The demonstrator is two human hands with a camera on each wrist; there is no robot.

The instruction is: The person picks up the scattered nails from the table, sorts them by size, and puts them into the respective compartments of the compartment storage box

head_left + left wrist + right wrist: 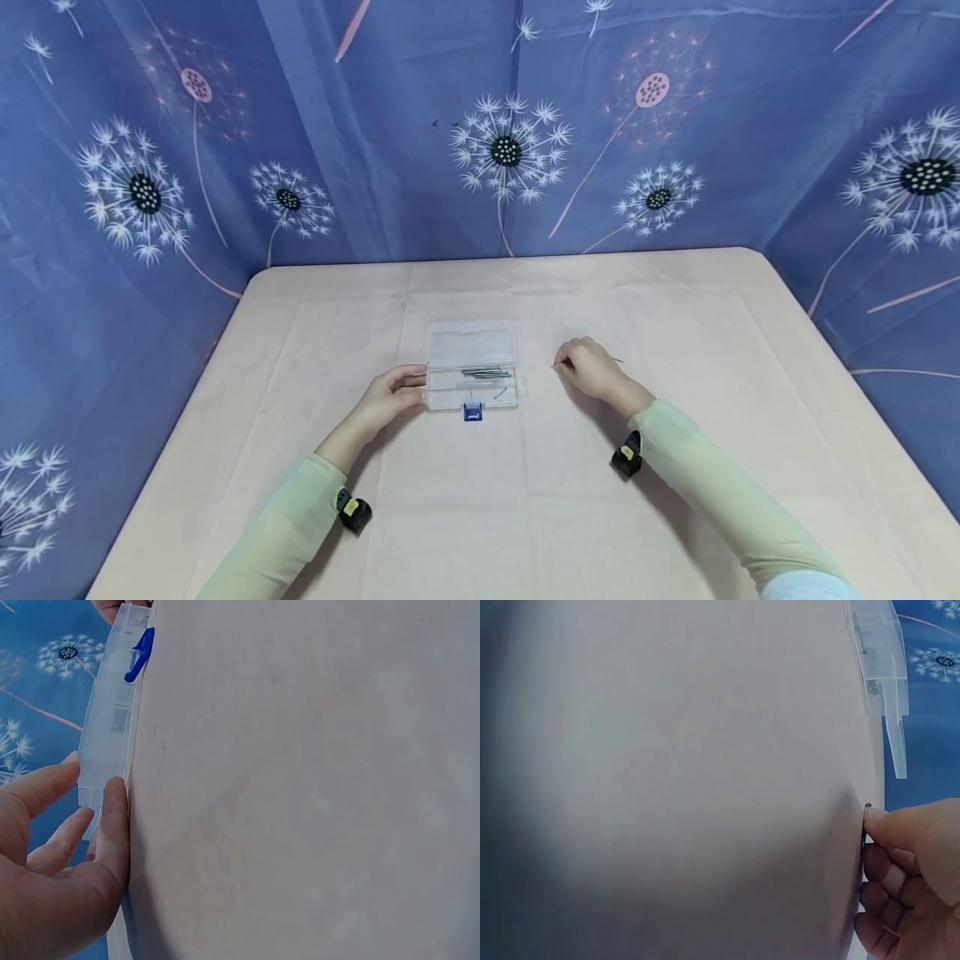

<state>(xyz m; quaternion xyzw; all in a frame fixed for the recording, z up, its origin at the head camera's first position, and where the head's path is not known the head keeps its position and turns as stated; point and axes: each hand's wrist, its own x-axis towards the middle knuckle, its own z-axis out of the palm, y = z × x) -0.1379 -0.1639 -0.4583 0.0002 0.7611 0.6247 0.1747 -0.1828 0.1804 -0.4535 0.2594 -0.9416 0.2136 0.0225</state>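
Observation:
A clear plastic box [471, 400] lies with its lid [471, 342] raised toward the far side and a blue latch [472, 412] at its front. Several long, thin metal nails [486, 372] are in its rear compartment, and a small one [501, 392] lies in the front compartment. My left hand [392, 396] holds the box's left end between thumb and fingers. Right of the box, my right hand [592, 369] pinches a thin metal nail [868, 805] close over the table. Its head shows beyond the thumb; most of its shaft is hidden by the fingers.
A pale pink cloth covers the table [450, 517]. Behind and beside it hangs a blue curtain [405, 125] with a dandelion print. Black wrist cameras [627, 456] are strapped over the light green sleeves [720, 492].

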